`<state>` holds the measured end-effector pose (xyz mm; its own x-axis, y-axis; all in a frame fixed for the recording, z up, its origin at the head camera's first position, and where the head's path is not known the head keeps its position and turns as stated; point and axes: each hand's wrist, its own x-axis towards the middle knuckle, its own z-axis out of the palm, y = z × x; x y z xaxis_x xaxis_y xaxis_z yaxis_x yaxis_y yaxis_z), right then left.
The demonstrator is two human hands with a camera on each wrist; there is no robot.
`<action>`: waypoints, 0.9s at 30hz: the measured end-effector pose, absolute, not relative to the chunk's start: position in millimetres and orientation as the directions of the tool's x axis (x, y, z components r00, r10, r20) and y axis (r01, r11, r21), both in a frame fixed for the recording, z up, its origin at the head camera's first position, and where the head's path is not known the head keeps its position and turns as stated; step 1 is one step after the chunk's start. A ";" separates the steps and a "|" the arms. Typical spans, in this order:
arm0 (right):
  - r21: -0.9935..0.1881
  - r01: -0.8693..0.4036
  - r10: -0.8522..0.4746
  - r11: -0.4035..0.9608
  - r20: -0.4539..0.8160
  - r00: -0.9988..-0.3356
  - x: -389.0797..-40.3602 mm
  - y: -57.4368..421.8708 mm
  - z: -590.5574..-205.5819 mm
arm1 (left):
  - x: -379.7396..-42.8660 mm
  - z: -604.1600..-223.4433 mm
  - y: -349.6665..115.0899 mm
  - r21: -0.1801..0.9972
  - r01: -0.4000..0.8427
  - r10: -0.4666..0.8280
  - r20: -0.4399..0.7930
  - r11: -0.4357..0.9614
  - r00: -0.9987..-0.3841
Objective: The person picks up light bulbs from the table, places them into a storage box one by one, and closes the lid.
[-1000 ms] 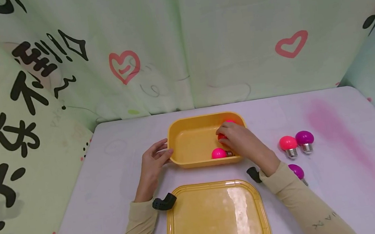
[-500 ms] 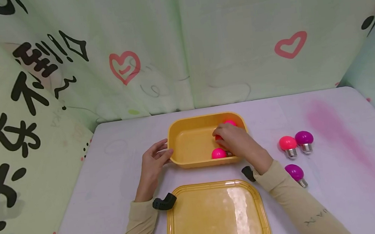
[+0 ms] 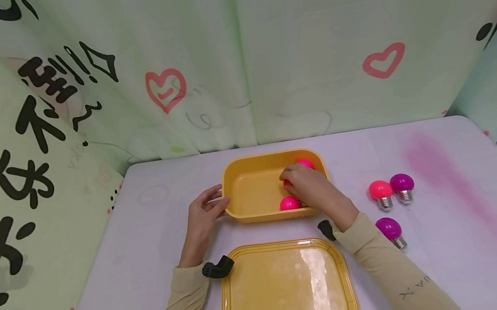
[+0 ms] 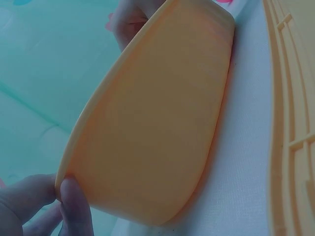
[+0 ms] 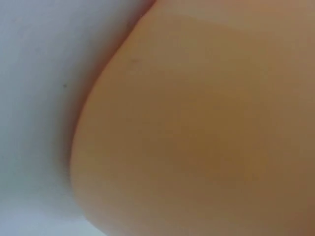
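A yellow plastic bin [image 3: 247, 187] stands near the back of the table, and its outer wall [image 4: 152, 113] fills much of the left wrist view. My left hand [image 3: 203, 216] pinches the bin's left rim, thumb [image 4: 76, 209] on the outside and fingers behind. Reaching into the right part of the bin, my right hand [image 3: 316, 188] holds a red light bulb [image 3: 286, 183], mostly covered by the fingers. Two pink bulbs lie in the bin: one near the front wall [image 3: 289, 203], the other at the back right [image 3: 305, 163]. Only the bin's wall [image 5: 197, 128] shows in the right wrist view.
A shallow yellow lid or tray [image 3: 283, 286] lies in front of the bin, between the forearms. To the right are a red bulb [image 3: 380, 189], a purple bulb [image 3: 402, 182] beside it and another purple bulb [image 3: 389, 229] nearer the right sleeve. A curtain hangs behind the table.
My right hand has shifted slightly left inside the bin with the red bulb, uncovering more of the back pink bulb and the nearer purple bulb. The left hand has stayed on the rim.
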<state>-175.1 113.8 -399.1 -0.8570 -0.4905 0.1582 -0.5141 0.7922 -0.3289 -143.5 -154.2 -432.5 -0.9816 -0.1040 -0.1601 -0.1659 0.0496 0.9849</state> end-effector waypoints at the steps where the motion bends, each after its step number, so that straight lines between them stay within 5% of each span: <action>1: -0.331 -0.515 -0.491 0.791 0.160 -0.857 -174.5 113.6 -398.3 | -143.5 -432.7 -154.3 0.985 -0.166 -0.104 -0.161 0.049 -0.982; 27: -0.282 -0.542 -0.488 0.792 0.243 -0.838 -155.8 122.9 -381.2 | -143.0 -433.1 -154.8 0.983 -0.174 -0.108 -0.167 0.055 -0.980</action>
